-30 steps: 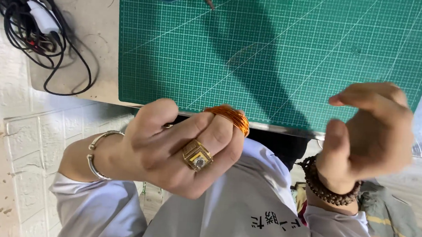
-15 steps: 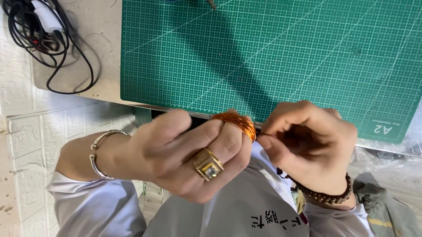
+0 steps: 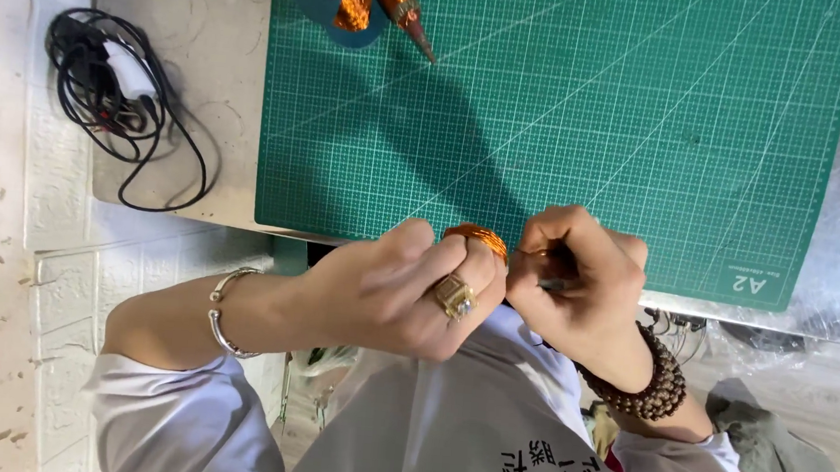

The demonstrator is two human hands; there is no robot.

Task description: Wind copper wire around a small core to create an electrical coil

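My left hand [image 3: 391, 289], with a gold ring and a silver bangle on the wrist, is closed around a small coil of copper wire [image 3: 478, 238] at the near edge of the green cutting mat [image 3: 590, 110]. My right hand [image 3: 576, 283], with a dark bead bracelet, is closed right next to the coil, its fingertips pinched at the coil's right side. What the fingertips pinch is too small to tell.
At the mat's far edge lie a blue spool with copper wire [image 3: 343, 2] and a copper-wound pointed tool [image 3: 403, 7]. A tangle of black cable with a white plug [image 3: 117, 92] sits at the table's left. Crumpled clear plastic [image 3: 825, 298] lies at the right.
My right hand, open and apart a second ago, has come in to the coil and closed at its side. My left hand has kept hold of the coil.
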